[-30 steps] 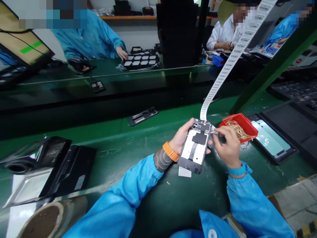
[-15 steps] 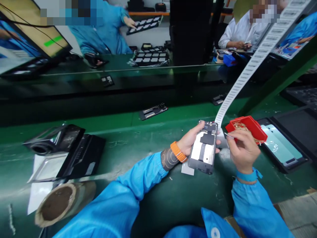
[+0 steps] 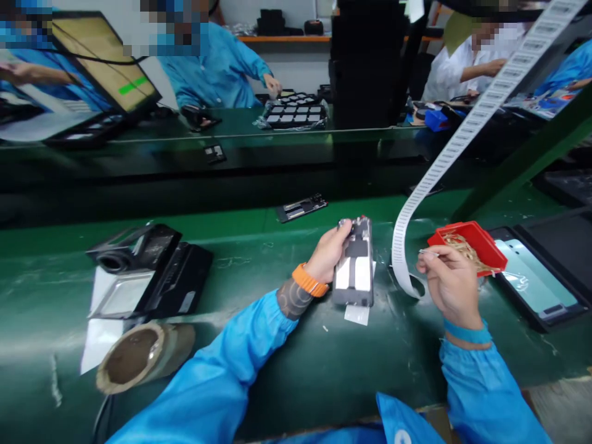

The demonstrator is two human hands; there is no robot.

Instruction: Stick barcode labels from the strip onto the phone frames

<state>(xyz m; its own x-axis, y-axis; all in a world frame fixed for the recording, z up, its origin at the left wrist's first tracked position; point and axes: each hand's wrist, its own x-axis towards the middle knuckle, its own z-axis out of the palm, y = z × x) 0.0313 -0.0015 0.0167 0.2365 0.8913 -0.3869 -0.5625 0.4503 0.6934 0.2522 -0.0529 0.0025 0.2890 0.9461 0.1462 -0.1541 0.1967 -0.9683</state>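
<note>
My left hand (image 3: 327, 254) grips an opened phone (image 3: 354, 265), its thumb over the top edge, with the inner board and silvery panels facing up. A pale slip (image 3: 357, 315) lies on the bench under the phone's lower end. In the pinched fingers of my right hand (image 3: 451, 280) is a small light-coloured piece (image 3: 428, 252), too small to name. Just behind that hand stands a red bin (image 3: 485, 243) with tan strips in it. Between my hands, a long strip of barcode labels (image 3: 416, 197) hangs down and curls at the bench.
Another opened phone (image 3: 303, 208) lies further back on the green bench. At left are a black boxy device (image 3: 192, 277) and a cardboard tube (image 3: 173, 351). A black tray (image 3: 531, 311) with pale-blue phone panels is at right. Co-workers (image 3: 222, 68) sit across the bench.
My left hand and the phone have moved left, away from the label strip. The strip's lower end now hangs in a loose curl. My right hand still pinches the small piece.
</note>
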